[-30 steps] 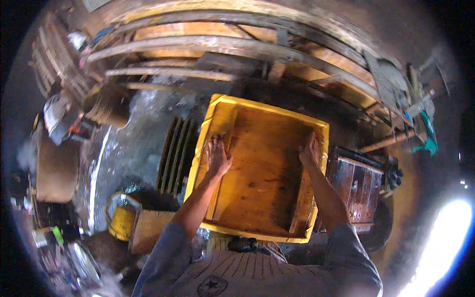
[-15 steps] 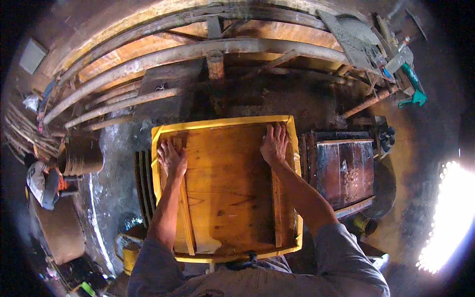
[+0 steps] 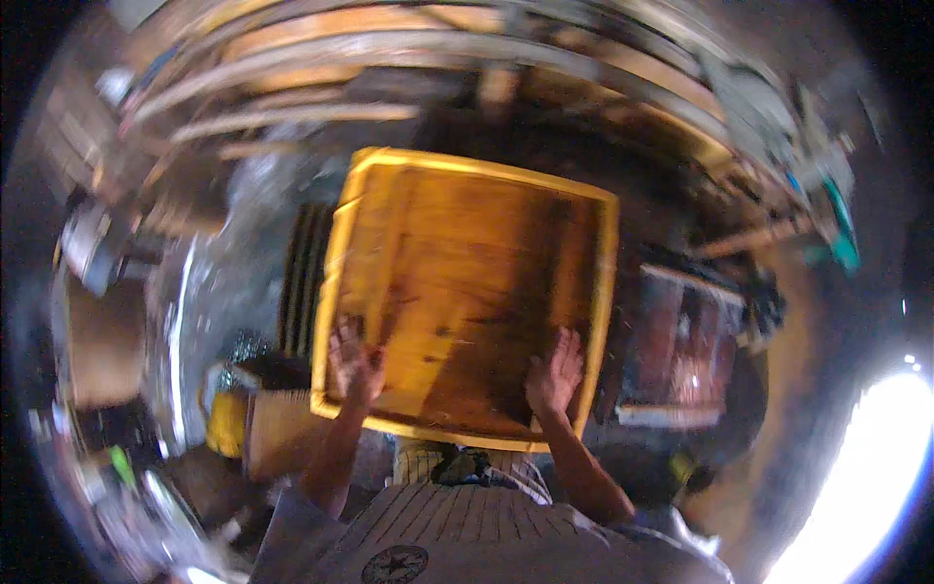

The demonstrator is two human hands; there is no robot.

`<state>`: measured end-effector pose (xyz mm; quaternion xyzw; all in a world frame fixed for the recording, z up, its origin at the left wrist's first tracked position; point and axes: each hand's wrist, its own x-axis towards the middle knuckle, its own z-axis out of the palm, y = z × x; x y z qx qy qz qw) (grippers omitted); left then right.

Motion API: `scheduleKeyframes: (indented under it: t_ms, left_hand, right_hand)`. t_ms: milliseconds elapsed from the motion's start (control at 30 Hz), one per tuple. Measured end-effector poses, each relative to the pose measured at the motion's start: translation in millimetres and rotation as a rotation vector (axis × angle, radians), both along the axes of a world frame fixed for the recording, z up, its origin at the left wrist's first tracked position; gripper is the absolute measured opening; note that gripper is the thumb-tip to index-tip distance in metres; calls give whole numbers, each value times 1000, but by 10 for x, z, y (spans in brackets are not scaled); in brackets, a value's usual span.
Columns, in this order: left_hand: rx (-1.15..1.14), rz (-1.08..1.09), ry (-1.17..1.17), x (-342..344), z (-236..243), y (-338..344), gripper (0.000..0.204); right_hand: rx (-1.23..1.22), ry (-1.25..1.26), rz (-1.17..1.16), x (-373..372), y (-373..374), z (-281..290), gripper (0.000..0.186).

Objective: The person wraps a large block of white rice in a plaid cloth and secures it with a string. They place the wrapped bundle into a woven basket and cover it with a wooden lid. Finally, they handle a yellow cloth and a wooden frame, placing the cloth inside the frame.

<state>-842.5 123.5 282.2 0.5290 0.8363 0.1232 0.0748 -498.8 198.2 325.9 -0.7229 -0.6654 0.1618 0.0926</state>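
Observation:
A square wooden panel with a yellow rim and battens along its sides lies in front of me, slightly tilted in the view. My left hand is on or just over its near left corner, fingers stretched and apart. Toward the near right corner, my right hand lies palm down with fingers extended, beside the right batten. Motion blur hides whether both palms touch the wood.
Long weathered timbers run across the back. Dark slats lie left of the panel, a reddish-brown wooden box right of it. A yellow container stands lower left. Another person is at the far left.
Both my hands have moved from the far part of the panel back toward its near edge. The panel sits higher in the picture than half a second ago, as the view has shifted.

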Motion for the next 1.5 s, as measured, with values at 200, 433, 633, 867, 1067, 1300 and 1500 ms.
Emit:
scheduleKeyframes:
  t_ms: [200, 433, 633, 867, 1067, 1300, 1500]
  left_hand:
    - [-94, 25, -138, -96, 413, -97, 79]
    - [317, 168, -570, -653, 742, -143, 68]
    - [303, 556, -1243, -1553, -709, -664, 33]
    - [73, 655, -1744, -1376, -1547, -1274, 41]
    - [-60, 564, -1131, -1510, -938, -1479, 34]
    - [519, 705, -1551, -1168, 71, -1744, 25]
    - [311, 202, -1044, 174, 793, -1707, 26]
  right_hand:
    - [124, -273, 118, -3, -229, -325, 69]
    - [189, -318, 174, -1002, 1168, -87, 64]
    - [155, 5, 1058, -4211, 2570, 85, 33]
    - [-250, -1103, 1007, -5539, 2625, -1120, 31]
    - [-183, -761, 833, -5448, 2795, -1485, 34]
    - [324, 393, 265, -4944, 3993, -271, 35]
    - [58, 1413, -10, -2697, 3425, 174, 13]
